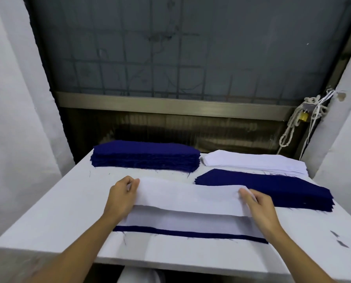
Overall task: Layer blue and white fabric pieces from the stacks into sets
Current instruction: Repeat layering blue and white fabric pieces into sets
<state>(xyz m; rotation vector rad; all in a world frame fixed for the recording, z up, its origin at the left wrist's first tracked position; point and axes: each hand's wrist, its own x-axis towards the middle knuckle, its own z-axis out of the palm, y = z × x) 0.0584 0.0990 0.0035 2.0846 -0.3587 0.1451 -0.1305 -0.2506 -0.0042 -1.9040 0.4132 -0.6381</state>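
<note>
A long white fabric piece hangs just above the table, held at both ends. My left hand pinches its left end and my right hand pinches its right end. Under it lies another white piece on top of a blue piece, whose front edge shows as a dark strip. A thick stack of blue pieces sits at the back left. At the back right is a stack of white pieces, with a lower blue stack in front of it.
The white table ends in a front edge close to me. Small dark scraps lie near its right edge. A dark window with a metal frame stands behind the table, with knotted cord and a padlock at the right.
</note>
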